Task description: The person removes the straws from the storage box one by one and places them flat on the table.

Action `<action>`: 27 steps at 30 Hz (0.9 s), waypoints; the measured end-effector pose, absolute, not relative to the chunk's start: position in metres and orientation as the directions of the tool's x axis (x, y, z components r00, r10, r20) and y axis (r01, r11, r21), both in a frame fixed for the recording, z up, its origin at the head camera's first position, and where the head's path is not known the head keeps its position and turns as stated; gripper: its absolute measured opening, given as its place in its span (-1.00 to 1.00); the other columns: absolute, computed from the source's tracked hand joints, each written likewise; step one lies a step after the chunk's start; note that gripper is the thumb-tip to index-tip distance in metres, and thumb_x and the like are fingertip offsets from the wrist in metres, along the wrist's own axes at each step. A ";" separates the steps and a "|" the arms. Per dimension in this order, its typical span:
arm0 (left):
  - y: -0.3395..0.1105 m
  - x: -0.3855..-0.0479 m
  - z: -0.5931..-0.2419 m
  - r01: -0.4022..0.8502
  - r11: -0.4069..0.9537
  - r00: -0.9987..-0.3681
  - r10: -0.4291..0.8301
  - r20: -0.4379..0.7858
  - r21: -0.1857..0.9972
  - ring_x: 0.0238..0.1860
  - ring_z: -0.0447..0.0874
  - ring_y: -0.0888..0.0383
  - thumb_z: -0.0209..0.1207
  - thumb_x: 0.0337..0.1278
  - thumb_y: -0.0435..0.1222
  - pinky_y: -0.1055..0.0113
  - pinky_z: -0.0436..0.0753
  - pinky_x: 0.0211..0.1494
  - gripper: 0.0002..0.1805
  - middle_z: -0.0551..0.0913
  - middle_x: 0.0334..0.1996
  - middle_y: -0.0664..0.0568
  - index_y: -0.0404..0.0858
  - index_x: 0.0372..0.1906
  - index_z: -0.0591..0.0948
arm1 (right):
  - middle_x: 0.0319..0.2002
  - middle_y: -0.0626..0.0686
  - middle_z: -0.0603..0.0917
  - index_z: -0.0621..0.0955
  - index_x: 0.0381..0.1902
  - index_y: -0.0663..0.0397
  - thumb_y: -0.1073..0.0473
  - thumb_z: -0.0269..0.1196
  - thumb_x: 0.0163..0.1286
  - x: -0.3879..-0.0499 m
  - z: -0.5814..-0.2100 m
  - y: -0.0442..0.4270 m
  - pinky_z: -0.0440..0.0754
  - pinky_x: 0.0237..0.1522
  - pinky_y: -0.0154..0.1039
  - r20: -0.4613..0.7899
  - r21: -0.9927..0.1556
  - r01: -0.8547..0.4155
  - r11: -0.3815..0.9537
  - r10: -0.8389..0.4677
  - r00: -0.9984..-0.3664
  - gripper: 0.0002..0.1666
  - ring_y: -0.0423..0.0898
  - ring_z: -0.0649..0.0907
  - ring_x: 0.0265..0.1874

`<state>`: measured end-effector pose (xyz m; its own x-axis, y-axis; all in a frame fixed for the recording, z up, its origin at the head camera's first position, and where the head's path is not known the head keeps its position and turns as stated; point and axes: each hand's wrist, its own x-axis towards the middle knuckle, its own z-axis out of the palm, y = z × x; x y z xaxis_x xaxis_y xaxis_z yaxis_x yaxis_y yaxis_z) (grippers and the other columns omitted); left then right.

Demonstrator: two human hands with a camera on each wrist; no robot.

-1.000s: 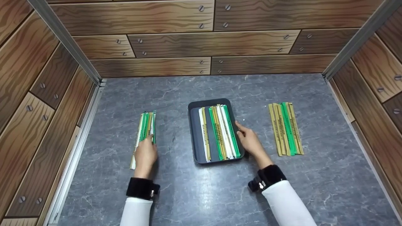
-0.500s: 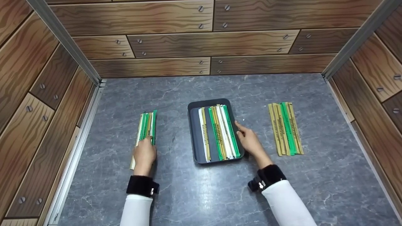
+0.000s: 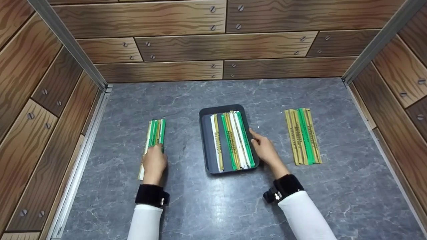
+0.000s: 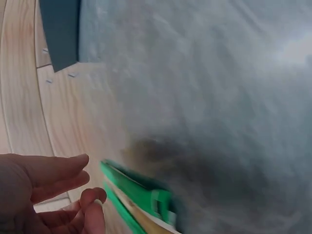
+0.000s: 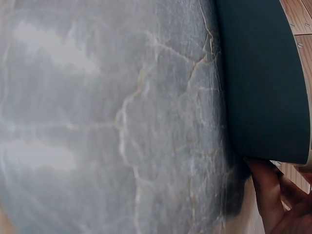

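A: Here we are above the grey, marble-patterned table [image 3: 186, 203], and the bare left hand [image 3: 154, 163] is down over a bundle of slim, stick-shaped packets in green, gold and white [image 3: 155, 131], near the table's left edge!

B: How are its fingers?

A: Loosely bent and parted in the left wrist view, a gap showing between upper and lower ones. Green packets sit right beside the tips; whether they touch, I can't tell.

B: And the right hand [image 3: 267, 150]?

A: Up at the shallow, dark grey tray with rounded corners [image 3: 209, 150], mid-table! Its index finger lies straight against the tray's right wall, the thumb apart from it, lower along that same side.

B: Inside the tray, a loaded row of green, gold and white stick packets [image 3: 238, 140] runs lengthwise on the right, then a bare strip, then a narrow white-and-gold group [image 3: 218, 143] on the left.

A: And toward the table's right edge, gold and green stick packets [image 3: 303, 136] lie flat, side by side, clear of the right hand!
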<state>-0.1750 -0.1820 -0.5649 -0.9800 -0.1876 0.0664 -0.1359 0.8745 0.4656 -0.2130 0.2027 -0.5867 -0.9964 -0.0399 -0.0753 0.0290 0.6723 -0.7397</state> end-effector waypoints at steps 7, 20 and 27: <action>-0.146 -0.174 -0.545 0.027 0.830 -0.992 -0.048 0.120 0.557 -0.12 0.66 -0.28 0.23 0.05 -0.49 -0.08 0.63 -0.09 -0.62 0.66 -0.12 -0.37 -0.48 0.04 0.63 | 0.09 0.33 0.61 0.41 0.41 0.00 0.27 0.12 0.47 -0.213 -0.587 0.204 0.53 -0.29 -0.08 -0.042 -0.749 0.008 0.663 -0.035 -0.999 -0.44 0.03 0.56 -0.43; -0.041 -0.176 -0.543 0.334 0.758 -0.942 0.283 0.179 0.560 -0.06 0.63 -0.17 0.28 0.08 -0.49 0.10 0.62 0.06 -0.66 0.63 -0.09 -0.27 -0.49 0.00 0.64 | 0.05 0.32 0.62 0.39 0.42 -0.01 0.27 0.12 0.48 -0.213 -0.588 0.204 0.45 -0.49 -0.21 -0.059 -0.757 0.019 0.653 -0.040 -0.997 -0.43 -0.09 0.44 -0.59; -0.022 -0.183 -0.555 0.362 0.828 -0.932 0.333 0.144 0.428 -0.23 0.63 -0.09 0.27 0.12 -0.44 0.13 0.64 -0.09 -0.87 0.63 -0.26 -0.17 -0.38 -0.23 0.73 | 0.10 0.33 0.59 0.37 0.43 -0.04 0.25 0.10 0.50 -0.213 -0.587 0.204 0.44 -0.52 -0.22 -0.082 -0.760 0.034 0.649 -0.043 -0.996 -0.43 -0.11 0.41 -0.63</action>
